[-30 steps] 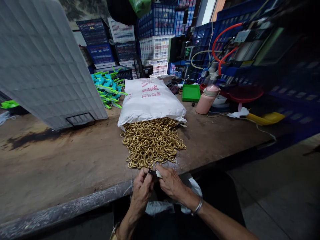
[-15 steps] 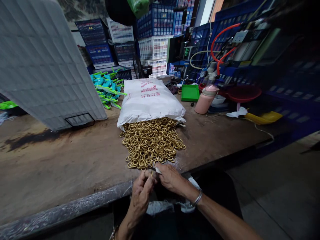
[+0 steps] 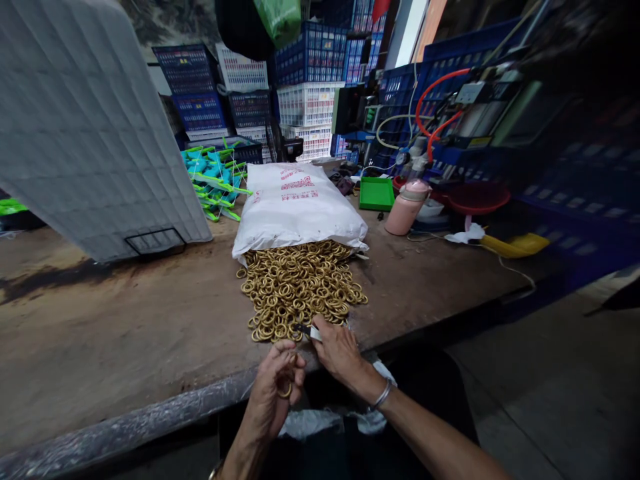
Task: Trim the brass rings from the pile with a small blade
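A heap of brass rings (image 3: 300, 287) spills from the open mouth of a white sack (image 3: 297, 203) on the worn wooden bench (image 3: 125, 327). My left hand (image 3: 274, 390) is at the bench's near edge, fingers curled round a brass ring (image 3: 285, 390). My right hand (image 3: 337, 347) pinches a small dark tool with a pale grip (image 3: 309, 331), its tip touching the near edge of the heap. A bangle sits on my right wrist.
A grey quilted panel (image 3: 95, 127) leans at the left. Turquoise and green plastic parts (image 3: 215, 177) lie behind it. A green tray (image 3: 376, 193), pink flask (image 3: 405, 207), red bowl (image 3: 473, 197) and yellow scoop (image 3: 515, 245) stand at the right. Stacked crates fill the back. A plastic bag (image 3: 320, 420) hangs below the bench edge.
My hands have come apart. The left one has dropped toward the bench edge with a ring in it; the right one has moved forward with the tool to the heap.
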`<act>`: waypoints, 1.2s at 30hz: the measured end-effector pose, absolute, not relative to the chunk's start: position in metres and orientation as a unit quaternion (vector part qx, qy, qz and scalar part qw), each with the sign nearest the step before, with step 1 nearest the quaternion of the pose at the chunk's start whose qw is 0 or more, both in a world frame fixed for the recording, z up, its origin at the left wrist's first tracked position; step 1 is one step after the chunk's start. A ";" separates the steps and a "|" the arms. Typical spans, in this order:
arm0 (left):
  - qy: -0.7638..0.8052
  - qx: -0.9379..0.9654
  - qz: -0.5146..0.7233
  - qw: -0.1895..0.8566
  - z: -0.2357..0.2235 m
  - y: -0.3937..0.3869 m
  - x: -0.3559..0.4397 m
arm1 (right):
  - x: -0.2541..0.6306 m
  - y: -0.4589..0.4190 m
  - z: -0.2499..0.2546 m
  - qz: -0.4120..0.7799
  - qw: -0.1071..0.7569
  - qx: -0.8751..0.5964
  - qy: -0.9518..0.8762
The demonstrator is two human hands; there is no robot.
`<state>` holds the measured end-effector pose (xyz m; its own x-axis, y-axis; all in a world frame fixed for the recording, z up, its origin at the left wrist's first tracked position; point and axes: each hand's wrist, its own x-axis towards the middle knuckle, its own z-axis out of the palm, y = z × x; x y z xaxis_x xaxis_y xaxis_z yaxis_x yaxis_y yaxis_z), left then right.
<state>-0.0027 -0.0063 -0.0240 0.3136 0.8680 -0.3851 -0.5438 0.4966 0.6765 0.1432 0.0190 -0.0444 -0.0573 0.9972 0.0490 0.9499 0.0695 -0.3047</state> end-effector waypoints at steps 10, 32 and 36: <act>0.393 0.205 0.473 0.761 -0.037 -0.002 -0.005 | 0.150 0.023 -0.045 0.147 0.146 -0.668 -0.715; 0.435 0.533 0.439 0.577 -0.029 0.004 0.000 | 0.146 0.014 -0.019 0.741 0.259 -0.459 -0.416; 0.482 0.553 0.457 0.503 -0.027 0.004 -0.001 | 0.145 0.015 -0.026 0.676 0.298 -0.507 -0.444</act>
<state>-0.0008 0.0042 -0.0265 0.1183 0.9928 0.0206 0.0743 -0.0295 0.9968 0.1446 0.0146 -0.0262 -0.3077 0.8536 -0.4202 0.0471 -0.4275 -0.9028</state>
